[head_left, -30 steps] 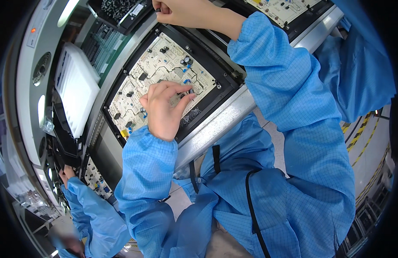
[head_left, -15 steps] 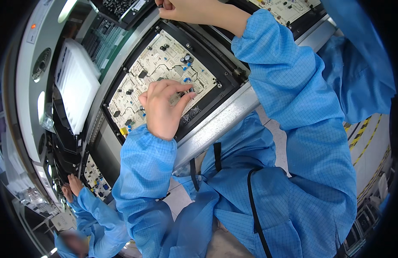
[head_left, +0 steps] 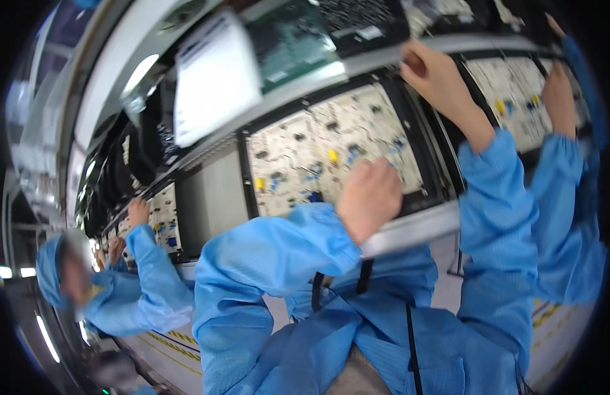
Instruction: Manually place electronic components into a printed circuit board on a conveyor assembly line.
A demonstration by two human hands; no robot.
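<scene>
A cream circuit board [head_left: 291, 148] lies in a black frame [head_left: 420, 148], dotted with small black, blue and yellow parts. Over its near right part is my left hand [head_left: 371, 197], its fingers curled inward and blurred; whatever is between them is hidden. My right hand [head_left: 440, 82] hangs at the frame's far right corner with thumb and fingers bent together. Any small thing in that pinch cannot be made out.
Beyond the rail stand a black bin of small dark parts [head_left: 361, 23] and a white ridged tray [head_left: 216, 79]. On the right, a co-worker's hand [head_left: 558, 99] is over another board [head_left: 509, 99]. Another person [head_left: 133, 283] works at the left. A metal rail [head_left: 417, 230] runs along the near side.
The whole view has swung round, with some blur. My left hand has shifted from the board's middle toward its near right edge, fingers more curled. My right hand stays near the far right corner.
</scene>
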